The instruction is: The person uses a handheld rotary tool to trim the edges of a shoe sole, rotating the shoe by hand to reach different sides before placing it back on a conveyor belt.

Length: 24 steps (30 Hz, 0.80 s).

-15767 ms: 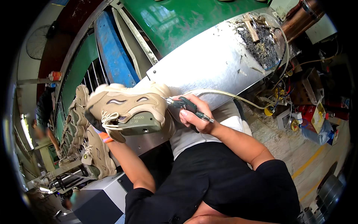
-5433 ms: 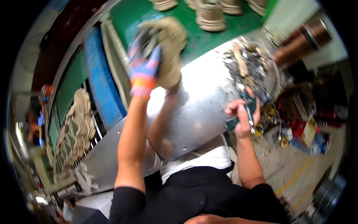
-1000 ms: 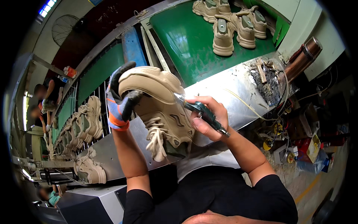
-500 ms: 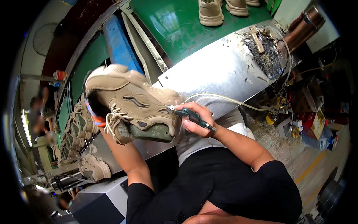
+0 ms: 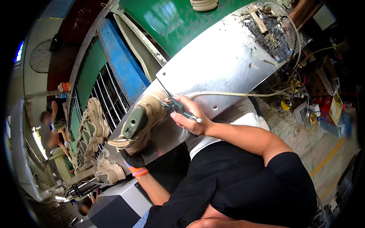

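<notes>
A beige chunky sneaker (image 5: 153, 107) with a dark green shoe last (image 5: 135, 122) in its opening is tilted over the metal bench edge. My left hand (image 5: 134, 159), in a dark glove with an orange cuff, grips the sneaker's lower end from beneath; its fingers are partly hidden. Close by the sneaker's sole end, my right hand (image 5: 192, 116) is closed around a small dark green and metal hand tool (image 5: 178, 105). A pale hose (image 5: 228, 93) runs rightward from near that hand. Whether the tool's tip touches the sneaker I cannot tell.
More beige sneakers (image 5: 93, 123) stand on a rack at left, one (image 5: 109, 171) nearer me. Behind the metal bench top (image 5: 213, 64) lies a green surface (image 5: 167, 22). A hammer (image 5: 258, 21) rests by dark residue at far right. People are at work at far left.
The sneaker has been lowered and turned, so its last's top now faces me. My gloved left hand has come into sight below it. The right hand with the tool has shifted slightly left and up.
</notes>
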Each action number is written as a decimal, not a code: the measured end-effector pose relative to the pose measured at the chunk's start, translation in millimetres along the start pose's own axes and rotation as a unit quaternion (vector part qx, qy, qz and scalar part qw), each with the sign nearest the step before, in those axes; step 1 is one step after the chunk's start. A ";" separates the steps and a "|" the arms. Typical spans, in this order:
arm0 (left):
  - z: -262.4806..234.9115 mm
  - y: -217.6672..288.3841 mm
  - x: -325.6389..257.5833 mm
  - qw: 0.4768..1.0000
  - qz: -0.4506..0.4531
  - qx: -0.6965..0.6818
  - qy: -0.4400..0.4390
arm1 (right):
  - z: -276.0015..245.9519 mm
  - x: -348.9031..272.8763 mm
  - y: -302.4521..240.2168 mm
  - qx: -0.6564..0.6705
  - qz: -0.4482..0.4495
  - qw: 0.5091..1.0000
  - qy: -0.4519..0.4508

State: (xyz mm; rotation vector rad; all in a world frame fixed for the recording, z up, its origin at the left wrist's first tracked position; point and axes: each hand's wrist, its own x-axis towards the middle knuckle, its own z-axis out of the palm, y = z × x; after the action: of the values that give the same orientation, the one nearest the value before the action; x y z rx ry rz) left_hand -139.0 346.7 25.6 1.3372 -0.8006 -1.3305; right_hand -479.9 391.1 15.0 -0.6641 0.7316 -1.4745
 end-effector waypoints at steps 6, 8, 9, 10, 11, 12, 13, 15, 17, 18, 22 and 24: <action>16.5 -10.3 -115.6 0.982 -0.131 0.134 0.030 | 11.7 -6.3 28.8 -0.148 -0.077 0.986 0.009; 29.7 -10.5 -130.9 0.974 -0.182 0.130 -0.026 | 14.6 1.1 31.6 -0.138 -0.107 0.984 0.022; 37.8 -10.8 -136.1 0.969 -0.212 0.117 -0.042 | 14.9 1.3 29.1 -0.129 -0.088 0.988 0.020; 38.0 -17.8 -138.3 0.966 -0.236 0.091 -0.054 | 15.3 1.8 25.7 -0.119 -0.067 0.990 0.017; 46.9 -18.7 -138.7 0.963 -0.251 0.067 -0.071 | 17.1 1.6 21.2 -0.113 -0.048 0.992 0.006; 56.2 -21.8 -137.7 0.961 -0.259 0.030 -0.088 | 16.9 2.2 18.7 -0.109 -0.028 0.994 -0.005; 65.4 -24.0 -135.7 0.958 -0.266 -0.008 -0.107 | 16.3 2.6 17.7 -0.105 -0.009 0.994 -0.014; 86.6 -24.9 -126.8 0.948 -0.286 -0.060 -0.128 | 12.5 2.5 16.5 -0.051 0.030 0.998 -0.036; 101.4 -24.4 -119.6 0.937 -0.306 -0.095 -0.142 | 10.3 1.5 11.9 -0.011 0.066 0.996 -0.051; 106.9 -24.4 -117.0 0.932 -0.315 -0.103 -0.148 | 6.2 -2.4 4.0 0.003 0.097 0.994 -0.056; 127.8 -22.1 -108.6 0.901 -0.353 -0.111 -0.227 | -8.7 -18.3 -17.7 0.057 0.140 0.988 -0.044; 135.2 -27.4 -104.5 0.877 -0.380 -0.129 -0.264 | -15.2 -29.6 -25.6 0.061 0.155 0.986 -0.029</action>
State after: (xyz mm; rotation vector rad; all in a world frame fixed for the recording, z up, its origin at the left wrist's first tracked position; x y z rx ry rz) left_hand -291.9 424.1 49.0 1.1075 -0.4040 -2.4067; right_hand -506.8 421.4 26.4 -0.4732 0.6603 -1.1976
